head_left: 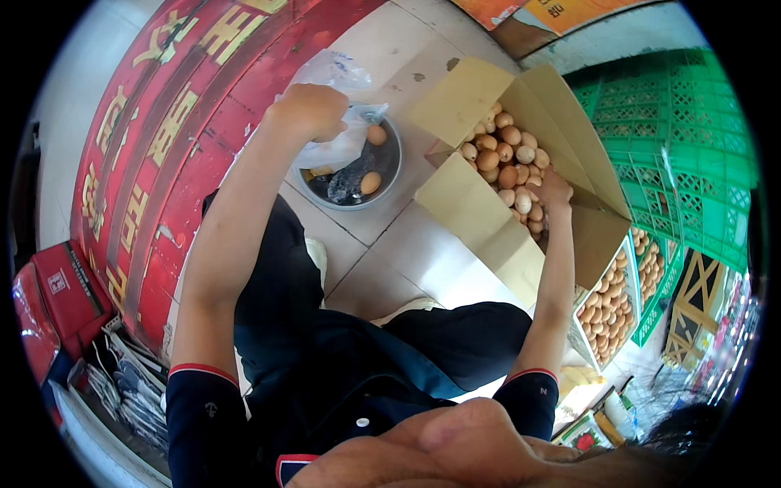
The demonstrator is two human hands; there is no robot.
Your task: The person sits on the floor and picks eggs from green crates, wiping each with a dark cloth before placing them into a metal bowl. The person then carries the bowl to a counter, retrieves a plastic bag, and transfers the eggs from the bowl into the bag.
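Note:
My left hand (310, 111) is closed around a thin, translucent plastic bag (338, 149), which hangs over a round grey basin (398, 163). Two brown eggs show in the basin, one by its far side (376, 135) and one egg (370, 182) nearer to me. Crumpled dark plastic (349, 183) lies beside them. Over to the right stands an open cardboard box (549, 100) holding a heap of brown eggs (507, 152). My right hand (553, 186) reaches in among these eggs, its fingertips partly hidden; I cannot tell whether it grips one.
Green plastic crates (683, 158) are stacked behind the box. Another carton of eggs (607, 311) stands nearer on the right. A red panel with yellow characters (183, 122) runs along the left, with a red bag (70, 293) below it. Box flaps (482, 219) spread over the tiled floor.

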